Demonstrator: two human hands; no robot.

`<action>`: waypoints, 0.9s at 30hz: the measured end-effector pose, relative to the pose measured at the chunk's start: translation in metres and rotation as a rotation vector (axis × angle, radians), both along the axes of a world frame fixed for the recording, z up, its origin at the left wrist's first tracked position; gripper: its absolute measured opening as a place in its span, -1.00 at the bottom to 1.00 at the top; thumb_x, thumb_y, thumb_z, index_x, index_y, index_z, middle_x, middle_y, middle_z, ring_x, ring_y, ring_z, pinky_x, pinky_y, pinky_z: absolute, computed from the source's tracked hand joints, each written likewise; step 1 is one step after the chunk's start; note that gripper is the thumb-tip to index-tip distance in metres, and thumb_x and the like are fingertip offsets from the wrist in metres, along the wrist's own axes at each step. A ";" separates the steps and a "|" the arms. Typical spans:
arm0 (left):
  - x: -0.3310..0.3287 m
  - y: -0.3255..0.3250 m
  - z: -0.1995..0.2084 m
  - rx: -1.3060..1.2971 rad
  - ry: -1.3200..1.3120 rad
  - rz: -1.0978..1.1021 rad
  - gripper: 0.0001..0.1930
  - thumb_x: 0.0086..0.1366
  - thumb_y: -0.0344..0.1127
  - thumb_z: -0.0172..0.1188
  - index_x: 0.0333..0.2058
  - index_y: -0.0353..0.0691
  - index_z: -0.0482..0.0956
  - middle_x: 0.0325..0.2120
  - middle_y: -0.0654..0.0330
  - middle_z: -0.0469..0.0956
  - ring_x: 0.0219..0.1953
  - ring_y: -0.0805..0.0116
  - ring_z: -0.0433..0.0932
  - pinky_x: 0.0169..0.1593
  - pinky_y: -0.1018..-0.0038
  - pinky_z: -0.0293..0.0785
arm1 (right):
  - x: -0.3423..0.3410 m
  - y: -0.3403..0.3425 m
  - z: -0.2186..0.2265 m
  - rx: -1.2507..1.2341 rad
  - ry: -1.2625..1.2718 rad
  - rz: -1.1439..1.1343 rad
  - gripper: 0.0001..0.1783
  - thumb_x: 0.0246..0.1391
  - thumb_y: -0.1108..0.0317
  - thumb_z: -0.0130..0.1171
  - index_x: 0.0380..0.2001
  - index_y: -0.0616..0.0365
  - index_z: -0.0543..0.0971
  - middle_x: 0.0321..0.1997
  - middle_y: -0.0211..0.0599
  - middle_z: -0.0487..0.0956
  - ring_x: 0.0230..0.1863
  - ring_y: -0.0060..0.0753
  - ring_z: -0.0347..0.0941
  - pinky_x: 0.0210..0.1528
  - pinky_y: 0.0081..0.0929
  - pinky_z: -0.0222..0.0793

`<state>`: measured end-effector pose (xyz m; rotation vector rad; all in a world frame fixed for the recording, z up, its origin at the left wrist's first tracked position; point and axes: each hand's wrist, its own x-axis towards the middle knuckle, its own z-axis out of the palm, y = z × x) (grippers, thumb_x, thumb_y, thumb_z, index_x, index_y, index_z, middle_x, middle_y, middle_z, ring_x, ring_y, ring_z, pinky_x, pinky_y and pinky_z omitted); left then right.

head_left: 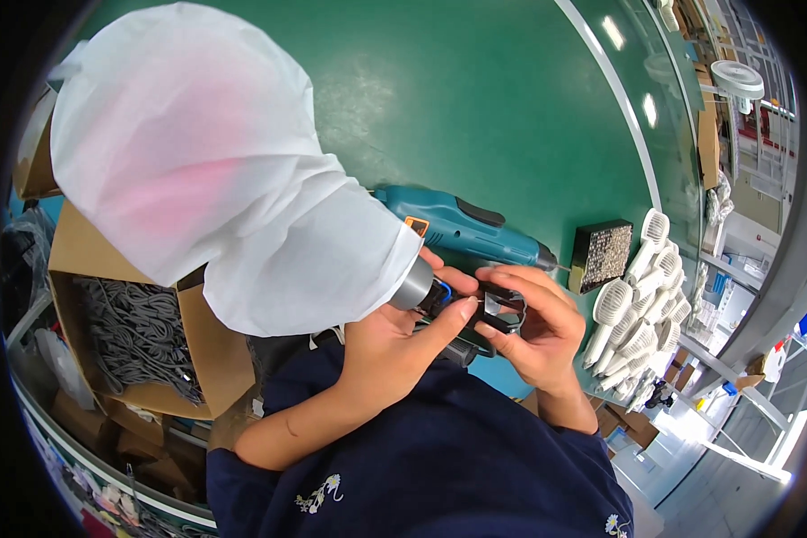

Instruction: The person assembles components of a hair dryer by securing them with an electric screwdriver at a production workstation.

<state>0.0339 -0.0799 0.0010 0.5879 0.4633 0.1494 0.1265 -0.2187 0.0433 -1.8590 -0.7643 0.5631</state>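
A white cloth bag point(215, 170) covers a large round thing with pink showing through. From the bag's lower end comes a grey cylindrical neck point(413, 285), with dark parts and a blue wire at its end. My left hand point(394, 345) closes around this end, thumb and fingers pinching by the wire. My right hand point(543, 327), just to the right, grips a small black part point(502, 309) between thumb and fingers. The two hands nearly meet, and the exact joint between the parts is hidden. Beyond my hands lies a teal electric screwdriver point(475, 230).
At the right are a black box of small screws point(605, 255) and a pile of white slotted paddle-shaped parts point(612, 302). An open cardboard box point(217, 341) of grey cords point(139, 336) stands at the left. The green tabletop point(457, 90) stretches beyond.
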 end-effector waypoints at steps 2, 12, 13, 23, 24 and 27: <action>0.000 -0.002 -0.001 -0.004 0.000 0.003 -0.57 0.15 -0.69 0.16 -0.04 -0.31 0.24 -0.26 0.04 0.55 -0.13 0.39 0.54 -0.02 0.49 0.46 | 0.000 0.000 -0.002 0.001 -0.014 0.001 -0.56 -0.10 0.63 0.26 -0.05 0.37 0.52 -0.03 0.02 0.51 -0.02 -0.22 0.52 -0.12 -0.45 0.58; -0.003 0.007 -0.004 -0.027 -0.144 0.023 -0.63 0.37 -0.26 0.00 0.05 -0.34 0.26 -0.13 -0.04 0.52 0.08 0.02 0.45 0.17 0.14 0.34 | -0.014 0.001 0.004 0.006 -0.030 -0.106 -0.49 -0.19 0.49 0.39 -0.08 0.37 0.54 -0.09 -0.08 0.47 -0.15 -0.30 0.49 -0.16 -0.41 0.45; -0.003 0.006 -0.009 0.082 -0.160 0.011 -0.50 0.43 0.00 -0.19 0.07 -0.36 0.27 -0.11 -0.07 0.51 0.11 -0.01 0.41 0.20 0.12 0.29 | -0.016 0.004 0.006 -0.003 -0.042 -0.092 -0.50 -0.20 0.48 0.39 -0.09 0.36 0.54 -0.10 -0.09 0.46 -0.15 -0.30 0.48 -0.14 -0.40 0.43; 0.000 0.007 -0.001 -0.025 -0.090 0.021 -0.43 0.42 0.12 -0.25 0.04 -0.34 0.28 -0.12 -0.08 0.52 0.05 0.07 0.47 0.12 0.22 0.39 | -0.036 0.035 0.007 -0.221 -0.395 -0.106 -0.45 -0.40 0.54 0.44 -0.18 0.33 0.57 -0.16 -0.11 0.54 -0.24 -0.17 0.51 -0.25 -0.39 0.44; 0.001 0.006 -0.001 -0.040 -0.081 0.028 -0.44 0.42 0.11 -0.25 0.04 -0.34 0.28 -0.12 -0.08 0.52 0.05 0.07 0.48 0.12 0.22 0.40 | -0.037 0.036 0.006 -0.228 -0.400 -0.121 -0.46 -0.41 0.54 0.44 -0.18 0.33 0.58 -0.17 -0.11 0.55 -0.24 -0.17 0.52 -0.25 -0.39 0.45; -0.001 0.004 -0.006 -0.007 -0.106 0.024 -0.45 0.43 0.10 -0.26 0.04 -0.34 0.28 -0.12 -0.08 0.52 0.05 0.07 0.47 0.13 0.22 0.38 | -0.039 0.036 0.005 -0.238 -0.445 -0.144 -0.46 -0.41 0.53 0.45 -0.20 0.33 0.58 -0.20 -0.12 0.56 -0.26 -0.16 0.53 -0.27 -0.40 0.46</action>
